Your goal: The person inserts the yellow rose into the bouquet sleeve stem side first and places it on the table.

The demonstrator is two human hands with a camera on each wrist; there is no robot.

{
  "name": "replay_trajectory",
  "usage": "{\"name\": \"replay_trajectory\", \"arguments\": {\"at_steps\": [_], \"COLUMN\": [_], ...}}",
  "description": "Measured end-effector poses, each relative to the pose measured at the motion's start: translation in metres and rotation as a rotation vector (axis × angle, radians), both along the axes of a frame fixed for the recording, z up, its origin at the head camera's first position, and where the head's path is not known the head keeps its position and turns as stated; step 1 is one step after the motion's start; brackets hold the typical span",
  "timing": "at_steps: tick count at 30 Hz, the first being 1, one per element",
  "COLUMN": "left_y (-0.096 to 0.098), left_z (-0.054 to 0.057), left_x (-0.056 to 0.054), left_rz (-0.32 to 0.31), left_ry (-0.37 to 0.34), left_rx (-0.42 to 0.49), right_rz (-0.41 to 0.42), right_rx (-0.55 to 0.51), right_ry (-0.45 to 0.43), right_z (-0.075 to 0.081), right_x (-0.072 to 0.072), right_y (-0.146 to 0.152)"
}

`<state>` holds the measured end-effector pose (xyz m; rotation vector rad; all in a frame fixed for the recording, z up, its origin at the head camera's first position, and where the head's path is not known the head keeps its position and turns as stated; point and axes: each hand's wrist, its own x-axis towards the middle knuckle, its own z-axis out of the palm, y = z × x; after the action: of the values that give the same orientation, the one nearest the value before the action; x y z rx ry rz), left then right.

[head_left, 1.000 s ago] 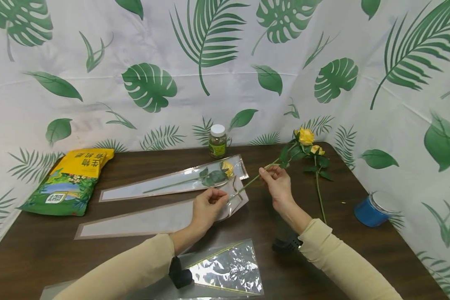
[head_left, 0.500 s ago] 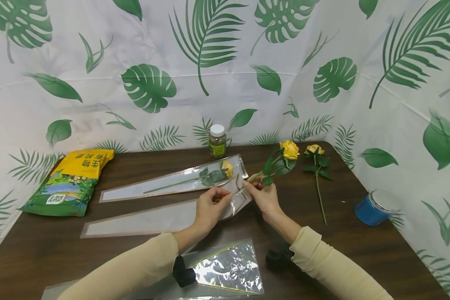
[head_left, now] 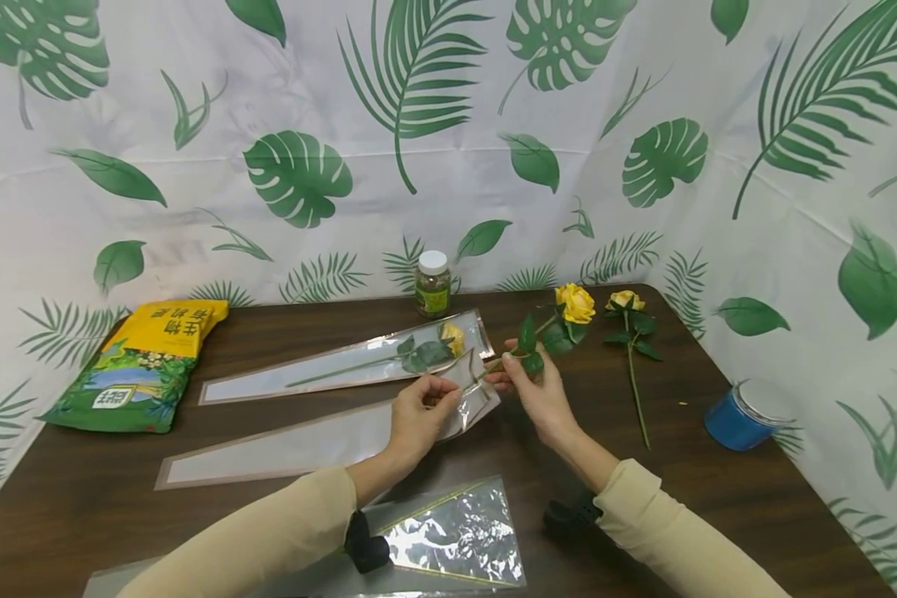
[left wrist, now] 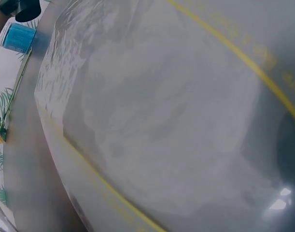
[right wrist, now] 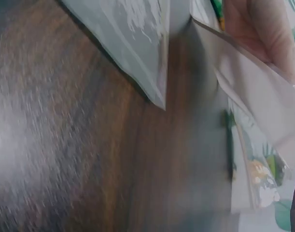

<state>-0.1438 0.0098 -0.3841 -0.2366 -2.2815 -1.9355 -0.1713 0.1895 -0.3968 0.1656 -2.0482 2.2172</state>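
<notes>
My left hand (head_left: 416, 419) pinches the open wide end of a long, tapering flower sleeve (head_left: 284, 440), clear with a pale border. The right hand (head_left: 541, 394) holds a yellow rose (head_left: 574, 304) by its stem just below the leaves. The lower stem passes into the sleeve's mouth; the bloom and leaves stay outside, pointing up and right. In the right wrist view, the left hand (right wrist: 263, 36) grips the raised sleeve edge (right wrist: 263, 96), and only a dark sliver of the right hand shows at the right border. Neither hand is recognisable in the left wrist view.
Behind lies another sleeve (head_left: 250, 382) with a yellow rose inside. A second loose rose (head_left: 633, 365) lies at right, near a blue can (head_left: 747, 415). A white-capped jar (head_left: 433, 284) stands at the back, a yellow-green bag (head_left: 138, 365) at left. Clear sleeves (head_left: 456, 536) lie in front.
My right hand has moved left and down, bringing the rose's stem deeper into the sleeve, then shifted slightly right along the stem. The left hand has stayed nearly in place on the sleeve.
</notes>
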Motion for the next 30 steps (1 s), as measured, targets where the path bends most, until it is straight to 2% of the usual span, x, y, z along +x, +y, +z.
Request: {"name": "replay_trajectory", "arguments": {"at_steps": [4, 11, 17, 19, 25, 30], "left_y": [0.0, 0.0, 0.001, 0.001, 0.003, 0.003], "left_z": [0.0, 0.001, -0.002, -0.007, -0.031, -0.035], "left_x": [0.0, 0.002, 0.001, -0.001, -0.016, -0.02], "left_rz": [-0.006, -0.013, -0.008, -0.006, 0.008, 0.0], "left_ry": [-0.005, -0.005, 0.012, 0.021, 0.049, 0.078], "left_rx": [0.006, 0.002, -0.002, 0.001, 0.002, 0.009], "right_rz": [-0.022, -0.066, -0.17, -0.203, -0.241, -0.226], "right_rx": [0.004, -0.036, 0.0, 0.023, 0.056, 0.035], "right_ry": [0.003, -0.07, -0.134, -0.154, -0.169, -0.224], "right_z": [0.006, 0.016, 0.015, 0.013, 0.006, 0.002], "right_x": [0.001, 0.001, -0.001, -0.001, 0.001, 0.0], "right_y": [0.006, 0.01, 0.009, 0.008, 0.005, 0.0]}}
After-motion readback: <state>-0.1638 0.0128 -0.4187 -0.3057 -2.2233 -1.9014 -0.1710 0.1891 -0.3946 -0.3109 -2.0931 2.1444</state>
